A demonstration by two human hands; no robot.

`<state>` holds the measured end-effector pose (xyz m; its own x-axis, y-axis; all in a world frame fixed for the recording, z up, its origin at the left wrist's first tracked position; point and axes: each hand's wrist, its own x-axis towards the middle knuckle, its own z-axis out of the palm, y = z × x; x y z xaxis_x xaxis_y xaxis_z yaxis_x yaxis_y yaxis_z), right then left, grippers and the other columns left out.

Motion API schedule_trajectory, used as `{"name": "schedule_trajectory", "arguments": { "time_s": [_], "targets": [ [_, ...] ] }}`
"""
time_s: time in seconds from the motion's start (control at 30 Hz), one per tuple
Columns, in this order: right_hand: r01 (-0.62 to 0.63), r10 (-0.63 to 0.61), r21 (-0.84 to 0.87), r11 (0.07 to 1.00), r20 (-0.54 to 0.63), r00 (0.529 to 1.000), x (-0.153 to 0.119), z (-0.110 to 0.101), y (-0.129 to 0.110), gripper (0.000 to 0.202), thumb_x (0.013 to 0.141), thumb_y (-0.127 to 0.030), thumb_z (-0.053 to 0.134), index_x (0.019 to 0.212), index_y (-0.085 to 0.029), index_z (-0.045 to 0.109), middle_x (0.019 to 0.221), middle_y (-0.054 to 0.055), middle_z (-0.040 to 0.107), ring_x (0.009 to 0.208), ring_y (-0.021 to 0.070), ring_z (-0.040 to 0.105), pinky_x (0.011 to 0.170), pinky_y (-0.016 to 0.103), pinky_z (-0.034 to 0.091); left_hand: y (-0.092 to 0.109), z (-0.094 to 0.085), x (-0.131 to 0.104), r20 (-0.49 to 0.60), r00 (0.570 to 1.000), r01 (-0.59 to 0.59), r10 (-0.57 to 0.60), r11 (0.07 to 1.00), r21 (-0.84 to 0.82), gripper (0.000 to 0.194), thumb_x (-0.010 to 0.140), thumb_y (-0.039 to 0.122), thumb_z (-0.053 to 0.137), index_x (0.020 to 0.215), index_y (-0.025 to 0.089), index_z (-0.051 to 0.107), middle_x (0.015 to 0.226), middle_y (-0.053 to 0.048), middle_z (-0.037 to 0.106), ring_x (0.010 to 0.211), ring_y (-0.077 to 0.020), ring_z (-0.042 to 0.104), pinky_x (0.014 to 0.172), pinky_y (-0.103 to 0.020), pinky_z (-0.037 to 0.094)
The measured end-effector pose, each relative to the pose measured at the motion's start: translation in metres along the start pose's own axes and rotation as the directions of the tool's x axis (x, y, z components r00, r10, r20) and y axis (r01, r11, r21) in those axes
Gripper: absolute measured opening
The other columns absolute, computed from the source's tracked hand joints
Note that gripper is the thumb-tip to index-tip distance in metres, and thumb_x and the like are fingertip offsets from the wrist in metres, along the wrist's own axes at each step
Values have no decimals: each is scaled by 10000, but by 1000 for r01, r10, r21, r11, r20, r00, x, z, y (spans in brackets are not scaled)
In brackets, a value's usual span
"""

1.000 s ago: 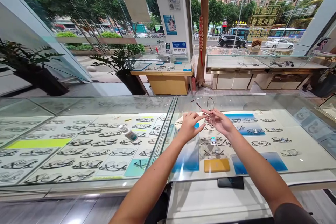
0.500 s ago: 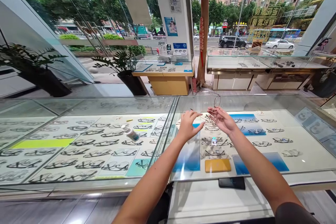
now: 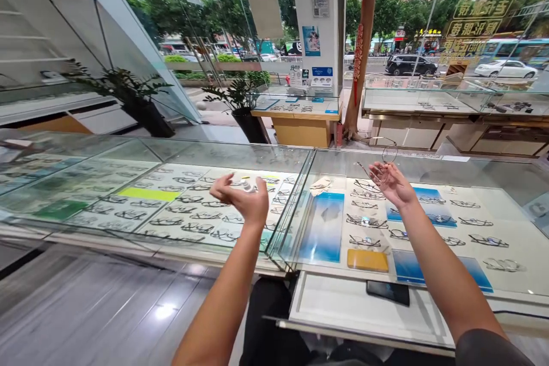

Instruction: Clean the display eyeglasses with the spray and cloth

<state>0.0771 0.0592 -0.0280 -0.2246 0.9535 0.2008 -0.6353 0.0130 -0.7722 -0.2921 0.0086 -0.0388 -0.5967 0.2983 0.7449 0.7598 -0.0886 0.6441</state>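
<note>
My right hand (image 3: 393,184) is closed on a pair of thin-rimmed eyeglasses (image 3: 389,153), raised above the glass display case; one lens and the temples show past the fingers. My left hand (image 3: 242,199) is over the counter to the left, thumb and fingers spread. Between them shows a white bottle (image 3: 247,185), its top visible and its lower part hidden behind the hand. Whether the fingers touch it I cannot tell. A pale cloth (image 3: 321,185) lies on the case between the two hands.
Rows of eyeglasses (image 3: 366,221) fill the glass case, with a yellow case (image 3: 368,260) among them. A dark phone (image 3: 388,292) lies on the white pull-out drawer (image 3: 334,297) below. A glass seam (image 3: 295,206) divides the counters. Potted plants (image 3: 146,117) stand beyond.
My left hand has moved away from the eyeglasses, leftward to the white bottle. My right hand still holds the eyeglasses up. The view has turned left.
</note>
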Motion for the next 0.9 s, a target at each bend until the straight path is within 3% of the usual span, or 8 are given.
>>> {"name": "schedule_trajectory", "arguments": {
  "time_s": [0.07, 0.13, 0.23, 0.33, 0.53, 0.67, 0.83, 0.9],
  "targets": [
    [-5, 6, -3, 1000, 11, 1000, 0, 1, -1, 301, 718, -412, 955, 806, -305, 688, 1062, -43, 816, 1104, 192, 761, 1123, 414, 552, -29, -10, 6, 22, 984, 173, -176, 981, 91, 685, 757, 315, 744, 1327, 170, 394, 1463, -220, 396, 1394, -351, 424, 1181, -539, 393],
    [-12, 12, -10, 1000, 24, 1000, 1, 2, -2, 299, 721, -418, 953, 798, -304, 688, 1064, -41, 816, 1104, 194, 763, 1124, 415, 558, -53, -14, 8, 248, 893, 346, -376, 925, 157, 783, 727, 380, 796, 1346, 177, 363, 1470, -227, 421, 1423, -382, 428, 1198, -576, 370],
    [-21, 22, -18, 1000, 43, 999, 1, 3, -2, 283, 738, -412, 943, 798, -296, 691, 1071, -33, 815, 1109, 192, 763, 1130, 409, 558, -71, -15, 9, 475, 720, 458, -506, 860, 223, 594, 723, 376, 790, 1177, 213, 444, 1273, -177, 597, 1345, -421, 525, 1170, -636, 363],
    [-21, 22, -19, 1000, 44, 999, 1, 4, 0, 264, 757, -394, 930, 814, -295, 693, 1073, -21, 814, 1119, 195, 760, 1148, 426, 547, -69, -12, 11, 515, 700, 472, -495, 862, 188, 335, 766, 366, 706, 957, 252, 454, 996, -99, 646, 1211, -393, 602, 1102, -605, 423],
    [-6, 6, 0, 1000, -3, 1000, 3, 4, 4, 293, 724, -385, 954, 817, -292, 692, 1042, -24, 812, 1110, 209, 752, 1158, 479, 546, -14, 24, 3, 750, 604, 527, -271, 841, -120, 343, 712, 470, 661, 905, 245, 488, 845, -18, 598, 832, -213, 624, 771, -365, 548],
    [44, -44, -4, 999, -47, 998, 5, 4, 5, 334, 669, -373, 989, 786, -281, 691, 1013, -32, 808, 1100, 180, 737, 1135, 424, 559, 44, 62, -19, 865, 499, 588, -49, 753, -296, 531, 745, 762, 561, 796, 241, 469, 718, -2, 528, 669, -168, 548, 632, -319, 503],
    [72, -78, -69, 995, -90, 993, 4, 8, 10, 384, 625, -429, 1004, 739, -268, 675, 973, -17, 805, 1088, 189, 726, 1096, 444, 572, 103, 91, -47, 920, 263, 719, 291, 576, -388, 785, 782, 993, 233, 624, 247, 420, 554, 8, 385, 539, -150, 414, 578, -342, 411],
    [74, -86, -99, 992, -118, 989, 3, 10, 13, 408, 602, -454, 1006, 717, -261, 665, 951, 1, 804, 1057, 202, 729, 1072, 449, 574, 115, 95, -55, 908, 214, 736, 359, 551, -392, 803, 791, 994, 176, 599, 252, 414, 545, 4, 365, 541, -157, 392, 581, -355, 388]
  ]
}}
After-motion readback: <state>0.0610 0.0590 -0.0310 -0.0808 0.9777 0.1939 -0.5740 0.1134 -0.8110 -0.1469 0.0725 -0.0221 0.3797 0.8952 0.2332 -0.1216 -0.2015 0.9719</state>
